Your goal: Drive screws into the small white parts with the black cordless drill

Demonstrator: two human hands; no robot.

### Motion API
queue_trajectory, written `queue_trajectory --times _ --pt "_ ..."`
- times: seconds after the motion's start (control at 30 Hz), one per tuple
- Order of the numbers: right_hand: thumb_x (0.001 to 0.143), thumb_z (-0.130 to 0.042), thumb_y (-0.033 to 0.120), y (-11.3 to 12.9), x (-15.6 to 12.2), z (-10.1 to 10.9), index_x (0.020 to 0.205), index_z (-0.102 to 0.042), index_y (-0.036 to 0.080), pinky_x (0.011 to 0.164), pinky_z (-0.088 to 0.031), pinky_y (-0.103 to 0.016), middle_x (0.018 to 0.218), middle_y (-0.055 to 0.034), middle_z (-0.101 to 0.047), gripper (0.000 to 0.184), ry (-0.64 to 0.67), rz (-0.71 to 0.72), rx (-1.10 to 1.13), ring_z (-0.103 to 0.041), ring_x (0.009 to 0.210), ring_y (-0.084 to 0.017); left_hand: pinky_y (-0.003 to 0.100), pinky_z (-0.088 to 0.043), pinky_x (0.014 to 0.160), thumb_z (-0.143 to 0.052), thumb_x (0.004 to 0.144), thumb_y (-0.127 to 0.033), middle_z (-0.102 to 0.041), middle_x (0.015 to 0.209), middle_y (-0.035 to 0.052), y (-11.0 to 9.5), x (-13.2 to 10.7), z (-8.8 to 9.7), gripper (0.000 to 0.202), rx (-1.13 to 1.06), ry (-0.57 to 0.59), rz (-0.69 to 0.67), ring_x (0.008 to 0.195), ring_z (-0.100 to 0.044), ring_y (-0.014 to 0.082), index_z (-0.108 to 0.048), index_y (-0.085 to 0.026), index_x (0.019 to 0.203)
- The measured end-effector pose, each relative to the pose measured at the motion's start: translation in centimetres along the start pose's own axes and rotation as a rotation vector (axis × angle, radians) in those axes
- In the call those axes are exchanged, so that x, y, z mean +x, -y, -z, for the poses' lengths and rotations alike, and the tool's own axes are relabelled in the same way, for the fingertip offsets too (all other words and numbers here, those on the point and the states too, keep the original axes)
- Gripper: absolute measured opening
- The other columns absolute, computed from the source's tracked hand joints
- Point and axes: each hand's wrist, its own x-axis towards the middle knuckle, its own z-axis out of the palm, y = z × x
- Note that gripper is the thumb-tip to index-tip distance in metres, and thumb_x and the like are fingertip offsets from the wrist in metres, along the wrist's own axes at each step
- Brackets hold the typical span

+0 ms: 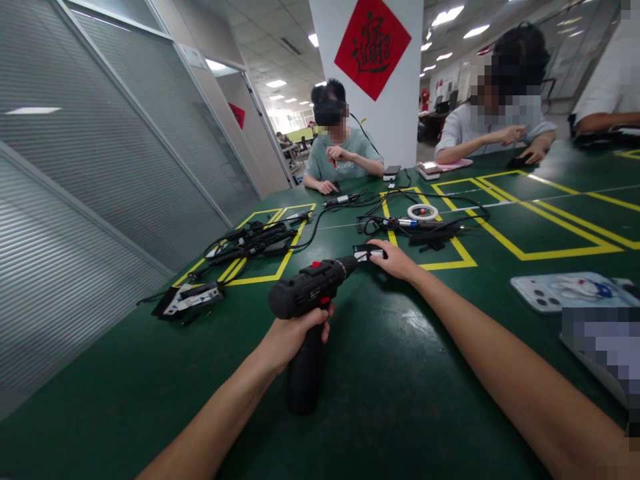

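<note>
My left hand [300, 337] is closed around the grip of a black cordless drill [313, 287] with red switches. The drill's chuck points forward and to the right, toward a small black and silver part [369, 253] on the table. My right hand [393, 259] has its fingers closed on the right end of that part. Whether the drill's tip touches the part cannot be made out.
A tangle of black cables [255, 240] lies on the left of the green table, with a black and white piece [193, 299] before it. Ahead are more tools and cables [425, 230] and a white tape roll [423, 212]. A phone [565, 291] lies right. People sit opposite.
</note>
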Motion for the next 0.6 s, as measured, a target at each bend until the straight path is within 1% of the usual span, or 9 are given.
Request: queue_trajectory --times 0.23,0.43,0.47,0.53,0.6 --pt "0.084 -0.057 0.029 0.0 -0.01 0.01 0.128 -0.054 0.021 0.102 -0.039 -0.037 0.124 -0.0083 -0.058 0.045 -0.006 0.009 -0.003 -0.054 0.113 -0.023 0.026 -0.038 0.058 -0.055 0.082 -0.027 -0.06 0.058 0.0013 0.0 0.05 0.02 0.015 -0.002 0.005 -0.006 0.057 -0.053 0.0137 -0.06 -0.015 0.087" --pt "0.083 -0.059 0.03 -0.15 0.06 -0.08 0.129 -0.054 0.021 0.102 -0.039 -0.037 0.123 -0.0084 -0.058 0.046 -0.008 0.0 -0.009 -0.054 0.113 -0.022 0.025 -0.041 0.059 -0.055 0.081 -0.024 -0.063 0.061 0.0016 -0.02 -0.05 0.05 0.018 0.002 -0.003 -0.012 0.059 -0.056 0.0143 -0.063 -0.014 0.093" --pt "0.083 -0.059 0.029 -0.17 0.06 -0.09 0.129 -0.054 0.021 0.102 -0.039 -0.037 0.123 -0.0084 -0.058 0.046 -0.009 0.001 -0.01 -0.054 0.113 -0.022 0.026 -0.043 0.063 -0.056 0.08 -0.024 -0.066 0.067 0.0028 0.01 -0.03 0.03 0.02 -0.014 -0.011 -0.027 0.062 -0.058 0.015 -0.063 -0.014 0.095" --pt "0.083 -0.058 0.029 -0.17 0.06 -0.08 0.128 -0.054 0.021 0.102 -0.039 -0.037 0.123 -0.0083 -0.058 0.046 -0.009 0.006 -0.008 -0.055 0.113 -0.022 0.03 -0.048 0.074 -0.059 0.078 -0.022 -0.071 0.088 0.006 0.02 -0.01 -0.01 0.027 -0.072 -0.029 -0.06 0.074 -0.063 0.0175 -0.064 -0.014 0.104" --pt "0.083 -0.058 0.029 -0.13 0.05 -0.04 0.127 -0.055 0.021 0.102 -0.039 -0.037 0.122 -0.0084 -0.059 0.045 -0.007 0.01 -0.005 -0.055 0.112 -0.022 0.035 -0.048 0.088 -0.061 0.077 -0.019 -0.07 0.108 0.0087 0.0 -0.01 -0.06 0.034 -0.118 -0.04 -0.071 0.091 -0.065 0.0214 -0.063 -0.014 0.11"
